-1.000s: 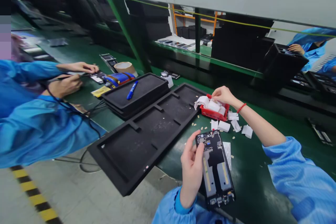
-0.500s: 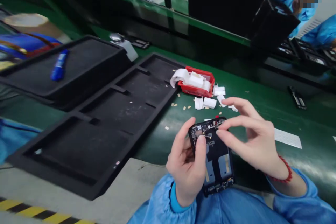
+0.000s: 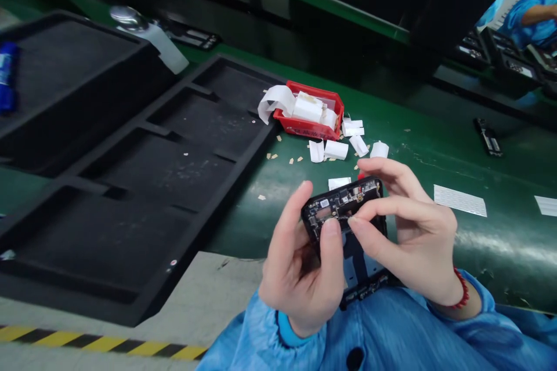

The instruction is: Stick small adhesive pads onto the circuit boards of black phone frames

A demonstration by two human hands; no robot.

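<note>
An opened smartphone (image 3: 361,261) with its circuit board bare along the upper end is tilted in front of my body. My left hand (image 3: 304,261) grips it from the left side, thumb on the board and fingers along the edge and behind. Over the board, my right hand (image 3: 404,226) pinches with thumb and index finger close to a thin wire; whatever is between the tips is too small to make out. The other right fingers curl at the phone's right top corner and hide part of it.
Beyond the phone, a red bin (image 3: 308,130) holds white paper strips, with paper scraps (image 3: 336,150) around it on the green table (image 3: 243,214). A long black tray (image 3: 143,232) lies left. A sticker sheet (image 3: 460,200) is on the right. Another person's arm (image 3: 539,14) shows top right.
My right thumb and index finger have shifted left and down over the board, toward my left thumb. The phone's upper end is tilted differently. The camera view has also moved.
</note>
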